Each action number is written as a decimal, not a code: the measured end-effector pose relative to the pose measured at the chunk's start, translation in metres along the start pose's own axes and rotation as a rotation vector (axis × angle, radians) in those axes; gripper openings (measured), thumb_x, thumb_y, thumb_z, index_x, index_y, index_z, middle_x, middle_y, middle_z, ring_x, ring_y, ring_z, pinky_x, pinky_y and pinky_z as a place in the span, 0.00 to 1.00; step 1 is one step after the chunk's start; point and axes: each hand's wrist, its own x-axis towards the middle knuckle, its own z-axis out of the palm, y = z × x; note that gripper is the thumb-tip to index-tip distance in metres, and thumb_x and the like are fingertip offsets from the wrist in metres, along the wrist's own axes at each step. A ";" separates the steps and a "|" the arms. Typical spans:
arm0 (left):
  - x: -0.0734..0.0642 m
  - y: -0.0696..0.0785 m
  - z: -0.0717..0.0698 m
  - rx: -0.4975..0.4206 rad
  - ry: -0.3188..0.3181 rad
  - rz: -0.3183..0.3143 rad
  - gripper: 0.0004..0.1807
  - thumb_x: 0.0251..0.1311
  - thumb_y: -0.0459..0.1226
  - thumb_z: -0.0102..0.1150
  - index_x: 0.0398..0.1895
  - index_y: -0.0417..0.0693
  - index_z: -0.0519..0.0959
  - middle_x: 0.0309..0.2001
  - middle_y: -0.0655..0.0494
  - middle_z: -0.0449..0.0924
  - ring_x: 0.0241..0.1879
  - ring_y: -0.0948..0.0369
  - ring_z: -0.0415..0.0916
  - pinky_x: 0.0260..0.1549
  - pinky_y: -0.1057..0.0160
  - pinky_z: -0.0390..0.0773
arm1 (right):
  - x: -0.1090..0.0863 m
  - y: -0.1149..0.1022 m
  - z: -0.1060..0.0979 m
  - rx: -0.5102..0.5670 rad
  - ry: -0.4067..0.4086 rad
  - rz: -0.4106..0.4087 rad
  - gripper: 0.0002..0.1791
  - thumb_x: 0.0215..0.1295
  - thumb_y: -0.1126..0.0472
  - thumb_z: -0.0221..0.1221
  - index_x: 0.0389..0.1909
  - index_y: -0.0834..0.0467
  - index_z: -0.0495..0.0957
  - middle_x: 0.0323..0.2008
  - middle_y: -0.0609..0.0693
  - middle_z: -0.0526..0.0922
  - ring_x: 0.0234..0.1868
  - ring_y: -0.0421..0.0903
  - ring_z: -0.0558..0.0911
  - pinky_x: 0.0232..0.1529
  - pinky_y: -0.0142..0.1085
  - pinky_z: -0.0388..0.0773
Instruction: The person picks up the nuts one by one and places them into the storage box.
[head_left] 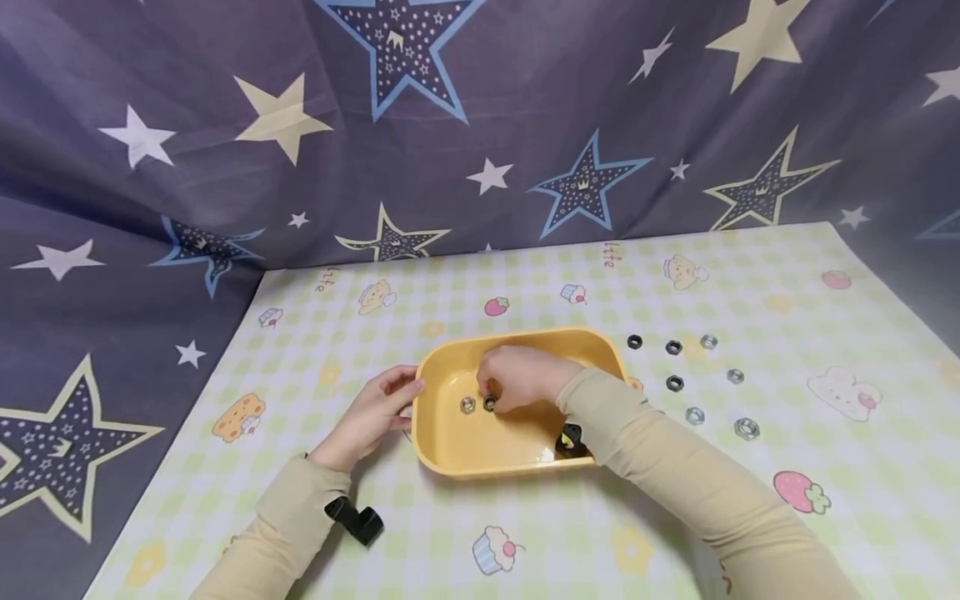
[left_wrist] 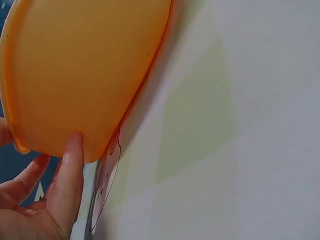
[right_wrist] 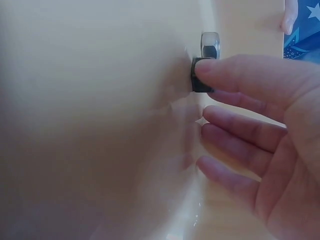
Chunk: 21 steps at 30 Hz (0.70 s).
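Note:
A yellow plastic box [head_left: 480,468] stands on the table. Inside it, my right hand [head_left: 521,377] pinches a dark hex nut [right_wrist: 201,84] between thumb and index finger, low at the box floor. The other fingers are loosely bent and apart from the nut. Right beside it sits a silver-toned nut [head_left: 468,405], also seen as a shiny nut [right_wrist: 210,44] in the right wrist view. My left hand [head_left: 375,412] touches the box's left end from outside. In the left wrist view one fingertip [left_wrist: 75,140] presses the outer wall, its finger fairly straight.
Right of the box lie several loose nuts, dark ones such as this black nut [head_left: 675,383] and silver ones such as this large nut [head_left: 747,428]. A checked cloth [head_left: 420,550] covers the table. Behind hangs a dark star-print curtain [head_left: 450,183]. Black wrist mounts [head_left: 356,521] sit on both wrists.

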 end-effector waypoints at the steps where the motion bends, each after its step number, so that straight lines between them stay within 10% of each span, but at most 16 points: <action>1: 0.000 0.000 0.000 0.000 0.001 0.001 0.24 0.69 0.38 0.49 0.62 0.33 0.64 0.47 0.52 0.73 0.35 0.66 0.77 0.34 0.65 0.84 | 0.000 0.000 0.000 0.005 0.001 -0.001 0.09 0.46 0.65 0.68 0.31 0.55 0.83 0.35 0.44 0.79 0.36 0.41 0.75 0.46 0.32 0.76; 21: -0.001 0.002 0.000 0.018 -0.002 -0.003 0.23 0.69 0.39 0.49 0.61 0.34 0.65 0.45 0.55 0.73 0.35 0.67 0.77 0.33 0.66 0.84 | -0.004 0.001 -0.009 0.144 -0.054 0.043 0.08 0.56 0.58 0.65 0.36 0.56 0.82 0.35 0.46 0.81 0.37 0.40 0.76 0.47 0.33 0.76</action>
